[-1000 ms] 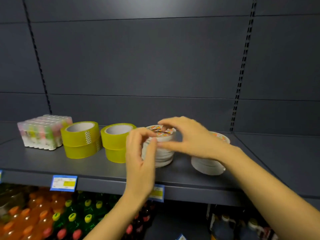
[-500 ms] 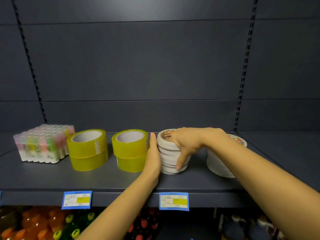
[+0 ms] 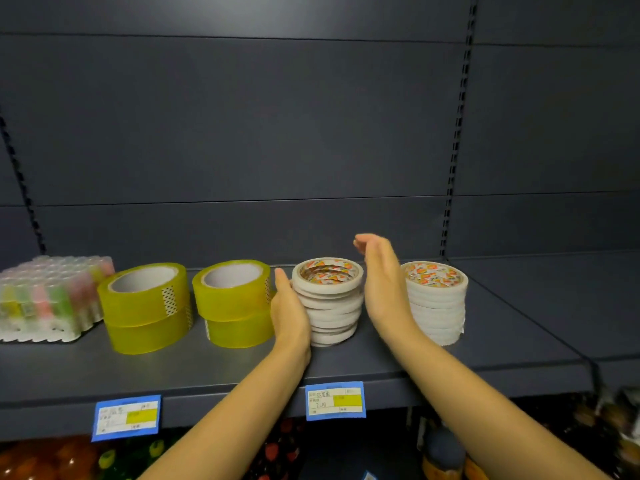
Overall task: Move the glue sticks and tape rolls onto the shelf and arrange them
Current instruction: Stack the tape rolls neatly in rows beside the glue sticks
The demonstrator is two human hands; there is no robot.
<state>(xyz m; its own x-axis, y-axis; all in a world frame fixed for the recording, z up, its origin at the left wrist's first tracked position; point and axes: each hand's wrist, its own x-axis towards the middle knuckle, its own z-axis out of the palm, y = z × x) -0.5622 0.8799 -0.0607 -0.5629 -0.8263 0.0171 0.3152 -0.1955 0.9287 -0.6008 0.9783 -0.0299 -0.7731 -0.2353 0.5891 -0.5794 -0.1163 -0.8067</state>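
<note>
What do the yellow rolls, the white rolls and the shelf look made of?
Yellow rolls: glossy translucent plastic film on pale cores, likely cardboard. White rolls: matte, paper-like tape in thin stacked rings with printed inner labels. Shelf: probably painted metal, with a smooth grey sheen.

Tape stacks (image 3: 434,303) crowd the shelf (image 3: 512,344); right end free.

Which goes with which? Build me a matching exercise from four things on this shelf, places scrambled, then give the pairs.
1. glue stick pack
2. right white tape stack
3. left hand
4. right hand

a. between the two white stacks
b. far left of the shelf
c. flat against the left side of the left white tape stack
d. farthest right in the row

Pairs: 1-b, 2-d, 3-c, 4-a
</note>
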